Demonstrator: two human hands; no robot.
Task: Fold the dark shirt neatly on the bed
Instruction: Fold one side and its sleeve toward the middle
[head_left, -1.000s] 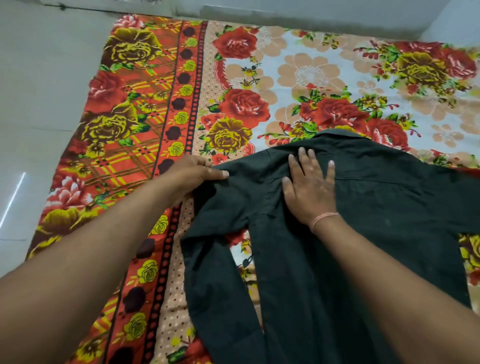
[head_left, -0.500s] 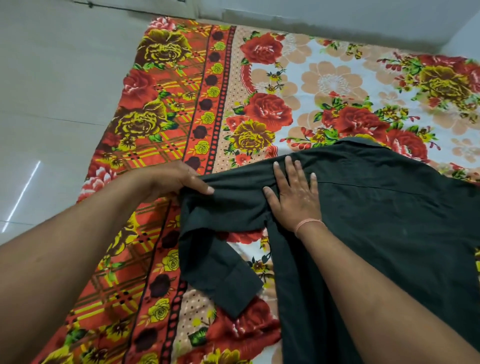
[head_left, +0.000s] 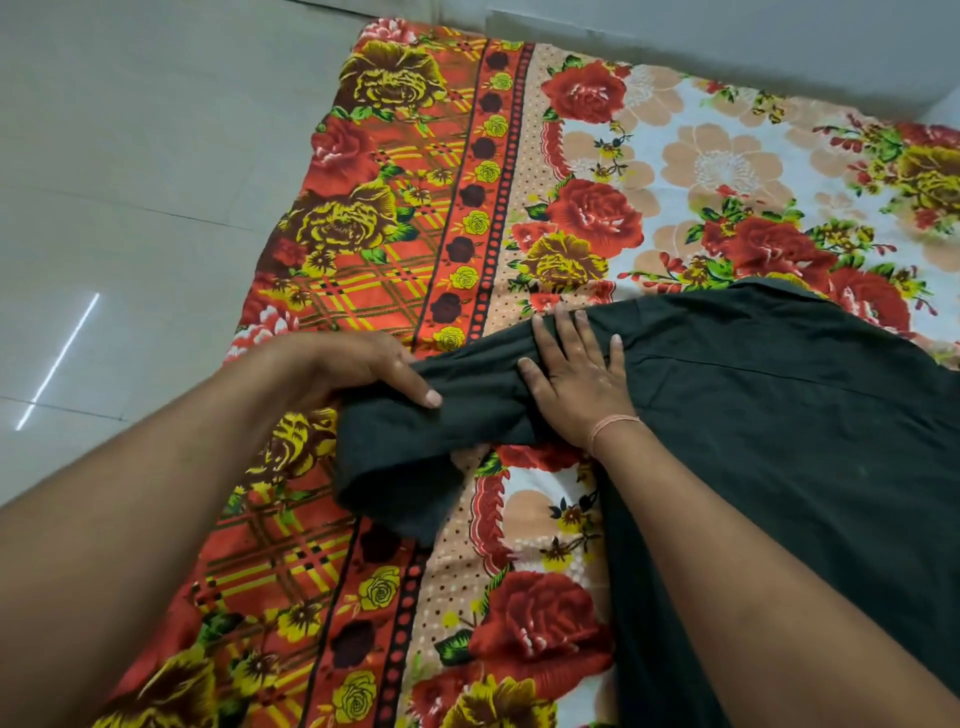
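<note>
The left hand (head_left: 363, 369) has gathered the sleeve (head_left: 415, 457) up off the floral bedsheet (head_left: 597, 234) and grips it, thumb on top, so what trailed long down the sheet 1 second back now hangs short and doubled. The right hand (head_left: 576, 384) stays flat, fingers spread, pinning the shoulder of the dark shirt (head_left: 753, 415) spread on that sheet, so the sleeve fold looks under way. The left fingers are tucked under cloth, and the shirt's right side and hem run out of frame
</note>
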